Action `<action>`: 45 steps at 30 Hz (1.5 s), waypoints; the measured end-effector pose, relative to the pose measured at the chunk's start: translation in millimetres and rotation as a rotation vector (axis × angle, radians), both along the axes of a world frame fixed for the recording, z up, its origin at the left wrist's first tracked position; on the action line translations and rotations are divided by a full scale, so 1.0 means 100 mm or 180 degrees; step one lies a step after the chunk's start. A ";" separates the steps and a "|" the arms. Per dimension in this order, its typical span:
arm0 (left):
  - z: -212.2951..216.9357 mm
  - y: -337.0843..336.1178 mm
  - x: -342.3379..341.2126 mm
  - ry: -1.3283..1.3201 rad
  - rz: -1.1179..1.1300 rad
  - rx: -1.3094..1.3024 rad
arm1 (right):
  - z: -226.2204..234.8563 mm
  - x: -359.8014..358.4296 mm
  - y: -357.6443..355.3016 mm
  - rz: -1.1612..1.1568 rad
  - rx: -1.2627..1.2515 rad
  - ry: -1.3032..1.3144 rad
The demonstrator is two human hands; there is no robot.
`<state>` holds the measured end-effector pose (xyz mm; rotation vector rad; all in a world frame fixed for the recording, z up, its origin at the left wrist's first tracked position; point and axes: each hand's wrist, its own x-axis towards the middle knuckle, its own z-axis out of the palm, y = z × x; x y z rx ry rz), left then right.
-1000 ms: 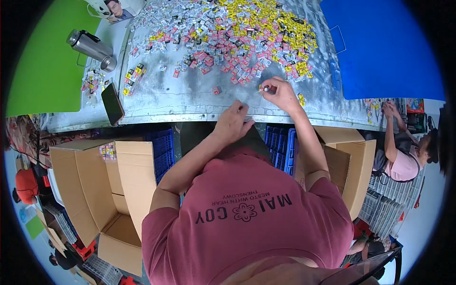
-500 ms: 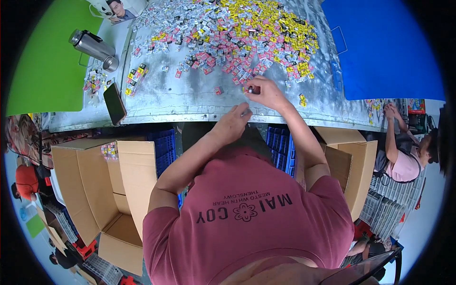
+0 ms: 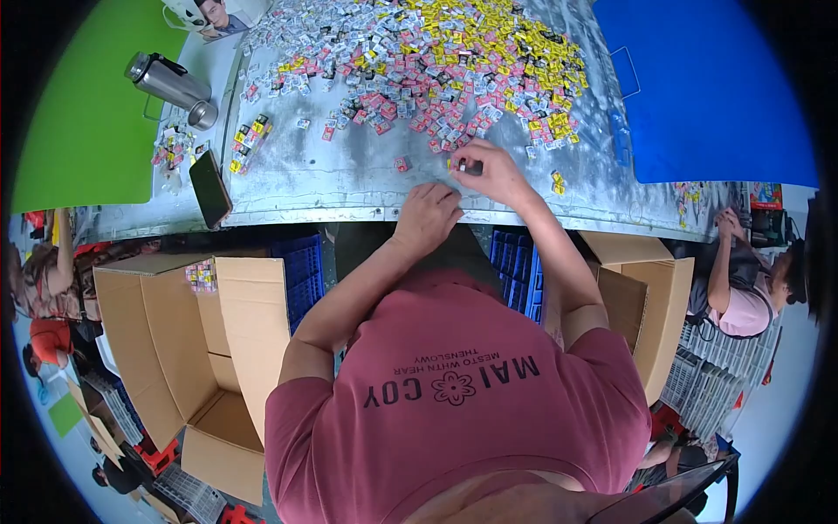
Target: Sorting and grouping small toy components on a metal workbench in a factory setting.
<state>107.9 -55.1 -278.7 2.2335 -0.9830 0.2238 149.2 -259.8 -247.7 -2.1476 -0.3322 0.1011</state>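
Note:
My right hand [image 3: 491, 175] is at the near part of the table, thumb and fingers closed in a pinch. A small dark-and-light thing shows between them, too small to name. Beside it on the left, my left hand [image 3: 428, 216] rests at the table's front edge with its fingers curled; what they hold, if anything, is hidden. Just left of the hands lies a single small pink-and-white piece [image 3: 402, 163]. Past them spreads a large heap of small box-like pieces [image 3: 419, 74] in pink, white, yellow and black. A yellow piece [image 3: 558, 182] lies to the right.
At left are a row of joined pieces [image 3: 250, 144], a phone [image 3: 209, 189] and a steel flask [image 3: 170, 83]. Open cardboard boxes [image 3: 157, 327] flank me, with blue crates [image 3: 301, 275] under the table. A green panel [image 3: 92, 113] and blue panel [image 3: 707, 96] border the table. Other people sit on both sides.
My left hand has turned, its fingers now curled more toward the table and my right hand. The right hand stays nearly in place. At far left a person's arm has come into view.

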 end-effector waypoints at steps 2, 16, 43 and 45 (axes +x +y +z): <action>0.00 0.02 0.01 0.0089 -0.0007 -0.0218 | -0.07 -0.04 0.02 0.0219 -0.0409 -0.0382; -0.07 0.13 0.13 0.0522 0.0610 -0.0613 | 0.01 -0.10 -0.01 0.0380 -0.1021 -0.0857; -0.02 0.20 0.11 0.0411 0.0505 -0.0471 | 0.06 -0.34 0.21 0.0291 -0.1187 -0.0790; -0.03 0.16 0.11 0.0382 0.0551 -0.0396 | 0.04 -0.34 0.20 0.0428 -0.1113 -0.0798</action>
